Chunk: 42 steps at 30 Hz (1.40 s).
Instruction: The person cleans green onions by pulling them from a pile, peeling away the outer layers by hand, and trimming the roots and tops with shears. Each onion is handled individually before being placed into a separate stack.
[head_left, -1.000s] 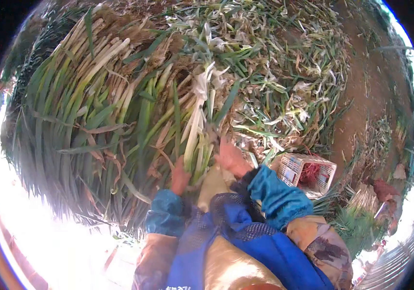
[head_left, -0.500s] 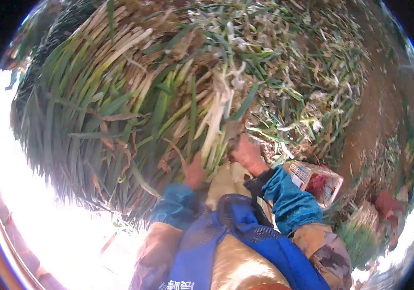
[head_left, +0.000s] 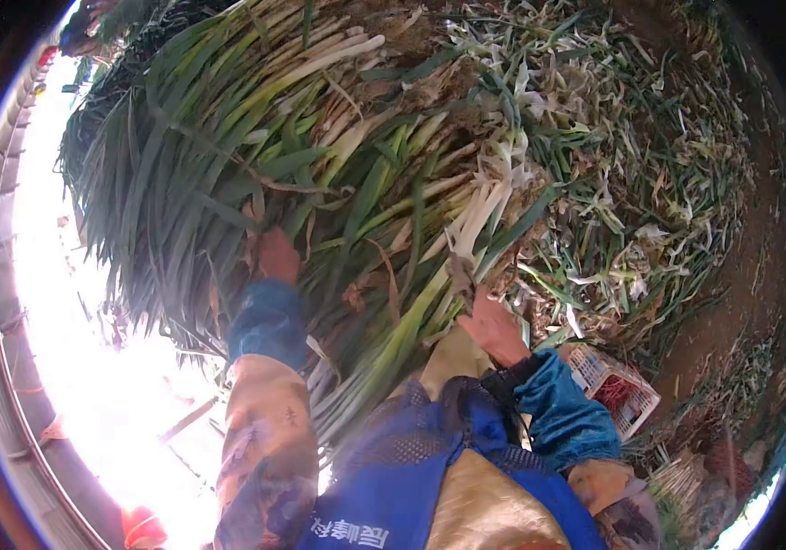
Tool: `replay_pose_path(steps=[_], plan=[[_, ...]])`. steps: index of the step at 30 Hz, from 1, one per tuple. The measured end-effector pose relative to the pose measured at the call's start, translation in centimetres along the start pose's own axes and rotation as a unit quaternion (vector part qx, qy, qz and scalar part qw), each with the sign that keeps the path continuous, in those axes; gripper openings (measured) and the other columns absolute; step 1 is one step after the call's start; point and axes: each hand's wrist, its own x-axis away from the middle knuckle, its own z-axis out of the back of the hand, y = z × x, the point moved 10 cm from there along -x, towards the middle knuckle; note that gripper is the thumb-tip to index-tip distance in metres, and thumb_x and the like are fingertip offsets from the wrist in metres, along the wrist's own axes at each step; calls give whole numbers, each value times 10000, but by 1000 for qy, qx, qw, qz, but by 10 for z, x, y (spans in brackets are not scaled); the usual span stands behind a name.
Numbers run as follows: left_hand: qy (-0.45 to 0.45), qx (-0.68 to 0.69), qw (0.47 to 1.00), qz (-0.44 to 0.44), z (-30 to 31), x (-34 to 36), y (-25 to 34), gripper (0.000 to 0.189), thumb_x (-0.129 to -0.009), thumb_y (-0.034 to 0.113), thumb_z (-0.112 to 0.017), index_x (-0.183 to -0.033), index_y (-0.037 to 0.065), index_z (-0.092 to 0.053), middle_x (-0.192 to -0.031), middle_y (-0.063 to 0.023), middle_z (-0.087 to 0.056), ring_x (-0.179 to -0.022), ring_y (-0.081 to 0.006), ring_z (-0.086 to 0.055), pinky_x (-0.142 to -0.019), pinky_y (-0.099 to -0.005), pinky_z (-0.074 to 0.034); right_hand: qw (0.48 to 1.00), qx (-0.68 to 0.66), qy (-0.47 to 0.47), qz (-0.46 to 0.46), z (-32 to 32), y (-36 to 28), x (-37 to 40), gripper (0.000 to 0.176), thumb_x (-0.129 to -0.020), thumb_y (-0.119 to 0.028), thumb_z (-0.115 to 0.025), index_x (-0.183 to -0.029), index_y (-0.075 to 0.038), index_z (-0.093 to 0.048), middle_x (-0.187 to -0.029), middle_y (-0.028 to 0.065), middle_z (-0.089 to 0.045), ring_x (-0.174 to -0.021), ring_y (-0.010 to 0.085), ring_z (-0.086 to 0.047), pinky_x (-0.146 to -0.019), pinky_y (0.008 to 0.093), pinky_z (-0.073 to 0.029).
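A large pile of long green scallions (head_left: 182,174) fills the left, white stems toward the top and right. My left hand (head_left: 276,255) is in among their leaves beside a brown dry leaf (head_left: 255,213); its fingers look curled, their tips partly hidden. In front of my body lies a loose bunch of scallions (head_left: 406,330), white ends pointing away and green leaves trailing between my forearms. By the bunch's right side, my right hand (head_left: 495,328) is closed near a small dark grey item (head_left: 461,273). What it grips cannot be made out.
Stripped leaves and peelings (head_left: 613,211) cover the ground at upper right, with bare brown soil (head_left: 704,321) beyond. A white plastic basket (head_left: 636,412) holding red strings stands right of my right forearm. Farther lower right lies another scallion bundle (head_left: 681,486).
My left hand has left the bunch in front of me and moved left into the pile's leaves. The bunch's green leaves now spread toward my lap. My right hand stays beside the bunch.
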Motion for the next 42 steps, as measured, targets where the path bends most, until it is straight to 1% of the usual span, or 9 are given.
replay_pose_path(steps=[5, 7, 9, 12, 14, 21, 27, 33, 42], plan=[[-26, 7, 998, -63, 17, 27, 25, 443, -691, 15, -559, -1121, -13, -457, -936, -188, -549, -859, -347, -579, -739, -419, -473, 989, -90, -111, -22, 3, -75, 6, 669, -746, -279, -621, -1217, 77, -305, -860, 279, -577, -819, 425, -573, -705, 456, -468], [31, 32, 989, -143, 36, 57, 41, 406, -690, 19, -554, -1085, -10, -465, -921, -183, -552, -827, -329, -591, -686, -414, -487, 994, -25, -27, 105, -17, -92, 11, 663, -745, -276, -620, -1215, 63, -297, -870, 276, -572, -810, 423, -572, -704, 458, -468], [-102, 19, 988, -118, 73, 80, 76, 374, -704, 33, -543, -1064, -19, -457, -931, -200, -556, -843, -320, -594, -656, -414, -492, 987, 2, -11, 161, -27, -110, 16, 653, -743, -262, -615, -1211, 58, -291, -878, 274, -567, -805, 422, -571, -699, 458, -470], [-179, 109, 956, -205, 76, 138, 120, 398, -717, 95, -552, -1074, -37, -435, -940, -224, -560, -872, -321, -597, -653, -423, -497, 992, 3, -66, 103, -31, -108, 5, 632, -737, -224, -604, -1204, 62, -289, -875, 270, -564, -799, 424, -570, -679, 458, -472], [-359, 121, 915, -141, 46, 186, 153, 372, -727, 148, -562, -1036, -21, -443, -938, -210, -562, -865, -337, -596, -671, -439, -493, 997, 21, -65, 37, -39, -75, -17, 619, -730, -197, -599, -1198, 69, -293, -860, 267, -564, -788, 426, -569, -659, 459, -472], [-177, 209, 960, -57, 39, 138, 154, 345, -800, 153, -540, -1089, -11, -447, -1078, -213, -507, -924, -399, -533, -717, -462, -465, 993, 85, -21, 77, -47, -28, 13, 571, -745, -227, -573, -1155, 96, -340, -788, 261, -561, -740, 426, -562, -606, 469, -457], [-61, 277, 958, -45, 10, 93, 169, 197, -776, 88, -486, -961, 19, -497, -956, -183, -532, -943, -384, -505, -749, -467, -436, 999, 33, -38, 17, -53, -17, -28, 636, -720, -227, -587, -1191, 107, -320, -801, 290, -559, -738, 422, -568, -612, 484, -444], [-181, 228, 957, -7, -78, 51, 188, 219, -749, 124, -577, -930, 12, -526, -929, -191, -563, -880, -368, -550, -750, -486, -440, 1000, -4, -31, -4, -30, -29, -27, 633, -727, -218, -581, -1194, 109, -305, -777, 282, -567, -719, 438, -565, -618, 497, -448], [-284, 318, 905, -9, -83, 39, 176, 446, -617, 230, -678, -960, -36, -577, -907, -215, -611, -797, -349, -601, -681, -438, -469, 995, -49, -53, 75, -12, -48, 36, 742, -756, -274, -571, -1273, 122, -214, -846, 308, -551, -768, 451, -551, -660, 496, -441]])
